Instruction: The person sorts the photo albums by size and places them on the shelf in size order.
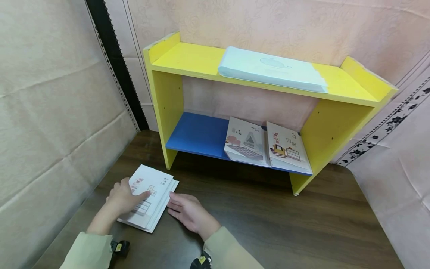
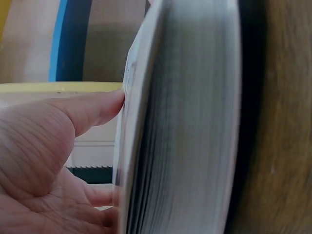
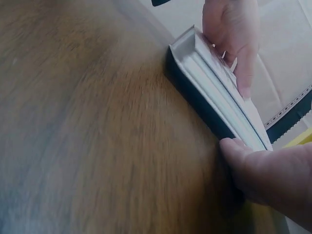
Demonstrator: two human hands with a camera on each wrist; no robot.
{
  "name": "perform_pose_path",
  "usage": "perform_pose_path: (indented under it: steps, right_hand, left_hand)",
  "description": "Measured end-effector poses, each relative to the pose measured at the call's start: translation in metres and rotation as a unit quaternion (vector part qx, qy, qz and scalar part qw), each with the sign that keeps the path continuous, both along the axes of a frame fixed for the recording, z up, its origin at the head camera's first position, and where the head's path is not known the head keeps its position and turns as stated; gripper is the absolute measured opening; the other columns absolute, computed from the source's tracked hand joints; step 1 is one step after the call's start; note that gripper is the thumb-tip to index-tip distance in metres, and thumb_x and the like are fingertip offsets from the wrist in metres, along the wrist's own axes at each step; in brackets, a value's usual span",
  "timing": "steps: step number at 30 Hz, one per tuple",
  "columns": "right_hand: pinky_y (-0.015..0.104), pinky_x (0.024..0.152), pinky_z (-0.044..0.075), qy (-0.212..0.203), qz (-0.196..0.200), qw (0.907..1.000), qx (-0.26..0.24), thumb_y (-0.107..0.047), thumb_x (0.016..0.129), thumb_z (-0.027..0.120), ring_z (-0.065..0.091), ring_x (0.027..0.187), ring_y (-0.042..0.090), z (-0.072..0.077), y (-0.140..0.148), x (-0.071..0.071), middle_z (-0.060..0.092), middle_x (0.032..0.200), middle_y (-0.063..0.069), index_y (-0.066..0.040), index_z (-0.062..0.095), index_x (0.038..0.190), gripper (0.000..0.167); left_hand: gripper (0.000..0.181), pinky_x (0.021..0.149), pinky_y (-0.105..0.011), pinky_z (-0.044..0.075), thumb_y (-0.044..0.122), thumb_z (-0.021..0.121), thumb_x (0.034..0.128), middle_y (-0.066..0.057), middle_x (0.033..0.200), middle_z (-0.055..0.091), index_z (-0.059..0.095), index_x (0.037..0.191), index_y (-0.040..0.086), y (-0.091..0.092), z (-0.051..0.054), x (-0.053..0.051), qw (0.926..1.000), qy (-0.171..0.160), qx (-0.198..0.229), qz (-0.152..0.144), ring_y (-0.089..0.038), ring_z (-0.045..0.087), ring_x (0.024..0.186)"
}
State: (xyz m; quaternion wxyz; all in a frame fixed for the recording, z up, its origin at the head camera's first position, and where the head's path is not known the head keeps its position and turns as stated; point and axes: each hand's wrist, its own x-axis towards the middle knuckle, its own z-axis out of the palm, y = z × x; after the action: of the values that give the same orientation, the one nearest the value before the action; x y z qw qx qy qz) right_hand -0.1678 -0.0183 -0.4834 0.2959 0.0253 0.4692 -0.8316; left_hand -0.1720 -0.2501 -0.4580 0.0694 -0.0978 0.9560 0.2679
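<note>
A thick white hardcover book (image 1: 158, 184) with printed pictures on its cover lies flat on the brown wooden table. My left hand (image 1: 122, 198) is over its left side, thumb across the cover and fingers at the far-left edge. In the left wrist view, the thumb touches the cover, and the page block (image 2: 195, 117) faces the camera. At the book's right edge, my right hand (image 1: 189, 213) touches the side with extended fingers. The right wrist view shows that hand (image 3: 273, 175) against one end of the book (image 3: 214, 83); some fingers are hidden.
Behind stands a yellow shelf (image 1: 319, 138) with a blue board (image 1: 201, 130). Two similar books (image 1: 246, 140) lean side by side on its right part. A folded pale-blue cloth-like item (image 1: 272, 69) lies on top. Pale curtains (image 1: 50, 93) hang around the table (image 1: 268, 224).
</note>
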Motion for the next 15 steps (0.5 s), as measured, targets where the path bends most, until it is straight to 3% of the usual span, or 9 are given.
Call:
perform_pose_path:
  steps: [5, 8, 12, 15]
  right_hand:
    - [0.050, 0.106, 0.035, 0.041, 0.027, 0.9986, 0.019, -0.017, 0.094, 0.064, 0.052, 0.120, 0.028, 0.000, 0.007, 0.002, 0.060, 0.124, 0.016, 0.010, 0.047, 0.131, 0.049]
    - [0.051, 0.102, 0.039, 0.043, 0.027, 0.9981, 0.033, -0.015, 0.093, 0.065, 0.054, 0.117, 0.027, 0.000, 0.010, 0.003, 0.059, 0.124, 0.016, 0.007, 0.042, 0.137, 0.053]
    - [0.050, 0.090, 0.048, 0.028, 0.012, 0.9978, 0.059, -0.015, 0.092, 0.068, 0.059, 0.109, 0.028, 0.001, 0.015, 0.005, 0.054, 0.124, 0.015, -0.005, 0.024, 0.149, 0.073]
    - [0.047, 0.083, 0.052, 0.028, 0.004, 0.9964, 0.080, -0.013, 0.092, 0.067, 0.062, 0.103, 0.028, 0.001, 0.020, 0.009, 0.053, 0.123, 0.013, -0.016, 0.010, 0.152, 0.083]
  left_hand:
    - [0.109, 0.091, -0.063, 0.038, 0.060, 0.066, 0.0826, -0.044, 0.125, 0.034, 0.020, 0.136, -0.023, 0.009, 0.005, 0.007, 0.9990, -0.004, 0.027, -0.035, -0.053, 0.042, 0.110]
    - [0.100, 0.087, -0.058, 0.043, 0.057, 0.067, 0.0836, -0.039, 0.119, 0.042, 0.028, 0.134, -0.021, 0.016, 0.011, 0.013, 0.9980, -0.005, 0.041, -0.048, -0.045, 0.048, 0.103]
    - [0.081, 0.076, -0.044, 0.048, 0.051, 0.067, 0.0863, -0.022, 0.104, 0.056, 0.042, 0.127, -0.014, 0.024, 0.017, 0.017, 0.9945, -0.004, 0.078, -0.069, -0.028, 0.056, 0.087]
    - [0.079, 0.076, -0.042, 0.049, 0.054, 0.064, 0.0878, -0.017, 0.105, 0.059, 0.043, 0.127, -0.012, 0.030, 0.020, 0.021, 0.9908, -0.017, 0.106, -0.083, -0.025, 0.057, 0.088]
